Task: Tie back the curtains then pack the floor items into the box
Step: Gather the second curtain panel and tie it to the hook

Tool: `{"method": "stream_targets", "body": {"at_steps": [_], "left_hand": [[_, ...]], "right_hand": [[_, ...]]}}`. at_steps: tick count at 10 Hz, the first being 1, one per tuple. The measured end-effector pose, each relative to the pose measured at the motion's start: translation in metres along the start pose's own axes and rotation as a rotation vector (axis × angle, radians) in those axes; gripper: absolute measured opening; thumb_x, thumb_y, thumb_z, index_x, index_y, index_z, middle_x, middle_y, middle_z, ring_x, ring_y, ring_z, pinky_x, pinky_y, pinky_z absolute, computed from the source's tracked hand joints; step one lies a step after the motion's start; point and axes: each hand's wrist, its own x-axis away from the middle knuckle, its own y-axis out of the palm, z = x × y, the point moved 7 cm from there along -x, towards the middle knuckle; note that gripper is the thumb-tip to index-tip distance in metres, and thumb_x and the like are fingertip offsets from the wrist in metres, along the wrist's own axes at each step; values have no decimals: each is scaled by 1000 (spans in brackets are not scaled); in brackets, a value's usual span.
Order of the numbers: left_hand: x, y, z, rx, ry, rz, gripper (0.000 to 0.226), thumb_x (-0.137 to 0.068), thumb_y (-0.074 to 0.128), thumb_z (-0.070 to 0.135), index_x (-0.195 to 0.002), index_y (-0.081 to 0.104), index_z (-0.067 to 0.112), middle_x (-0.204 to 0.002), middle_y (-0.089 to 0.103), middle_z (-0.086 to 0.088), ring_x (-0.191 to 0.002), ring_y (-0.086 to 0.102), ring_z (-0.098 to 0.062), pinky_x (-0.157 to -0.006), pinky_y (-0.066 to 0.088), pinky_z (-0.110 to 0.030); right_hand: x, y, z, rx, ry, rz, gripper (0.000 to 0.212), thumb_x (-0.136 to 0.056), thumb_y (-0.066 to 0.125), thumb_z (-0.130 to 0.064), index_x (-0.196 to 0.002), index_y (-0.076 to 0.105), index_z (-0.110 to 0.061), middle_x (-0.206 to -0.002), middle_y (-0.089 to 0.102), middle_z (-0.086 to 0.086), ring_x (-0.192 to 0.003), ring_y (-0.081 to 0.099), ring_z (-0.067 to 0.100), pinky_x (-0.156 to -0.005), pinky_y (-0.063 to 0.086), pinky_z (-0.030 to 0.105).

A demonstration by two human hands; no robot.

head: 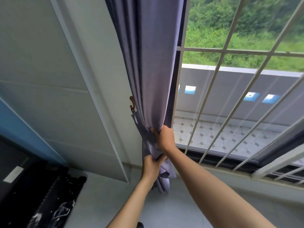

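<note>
The curtain [151, 79] hung gathered into a narrow bundle beside the window frame, its lower end bunched between both hands. The right hand [166, 138] gripped the bundle, fingers curled into the folds from the window side. The left hand [151, 167] gripped it just below the right-hand fingers, thumb and fingers pinched on the cloth. A tieback [137, 122] of matching cloth hung from the hook [131, 104], above and wall-side of the right-hand fingers, touching the curtain.

Step in hand, as judged: tying back the curtain; packing was not yet begun. The next move probably called for one hand to hold the bundle while the other passed the tieback round it and looped the free end onto the hook. No box was in view.
</note>
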Motion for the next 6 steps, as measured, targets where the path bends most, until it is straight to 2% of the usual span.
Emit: {"method": "stream_targets", "body": {"at_steps": [1, 2, 3, 4, 5, 6], "left_hand": [[-2, -9, 8, -18, 36, -82, 22, -71, 69, 27, -70, 63, 6, -69, 66, -3, -71, 59, -18, -68, 45, -27], [-14, -35, 5, -34, 101, -76, 24, -65, 57, 24, -79, 63, 6, -81, 67, -4, -79, 58, -20, -73, 44, -30], [-33, -59, 19, -223, 187, 34, 26, -79, 61, 13, -103, 62, 23, -98, 66, 1, -80, 62, -16, -74, 49, -28], [-54, -54, 40, -295, 261, 38, 40, -82, 65, 13, -120, 53, 19, -105, 63, -4, -83, 64, -21, -73, 49, -27], [-69, -38, 51, -224, 257, 17, 29, -88, 56, 15, -117, 54, 15, -109, 65, -12, -103, 62, -29, -81, 48, -31], [-79, -28, 51, -232, 306, 40, 44, -91, 52, -3, -133, 44, 4, -124, 58, -12, -114, 57, -26, -78, 39, -16]], "right_hand": [[-1, 1, -1, 12, 3, -19, 28, -97, 53, -26, -72, 49, -12, -63, 50, 1, -54, 41, 18, -48, 28, 26], [-4, 3, 2, -12, -1, -29, 29, -95, 55, -25, -71, 50, -12, -60, 51, 0, -60, 44, 26, -49, 30, 30], [-5, 4, 6, -28, -18, -24, 30, -95, 56, -28, -70, 53, -11, -61, 53, 3, -59, 47, 25, -52, 34, 30], [-6, 4, 4, 1, -57, -16, 30, -95, 55, -28, -70, 53, -13, -64, 55, 6, -60, 48, 25, -57, 37, 32], [-9, 3, 4, 31, -75, 10, 31, -94, 57, -27, -66, 52, -14, -63, 55, 8, -62, 49, 31, -56, 34, 33], [-13, -1, 8, 38, -62, 15, 34, -93, 57, -26, -68, 56, -4, -67, 60, 17, -64, 50, 33, -55, 33, 34]]}}
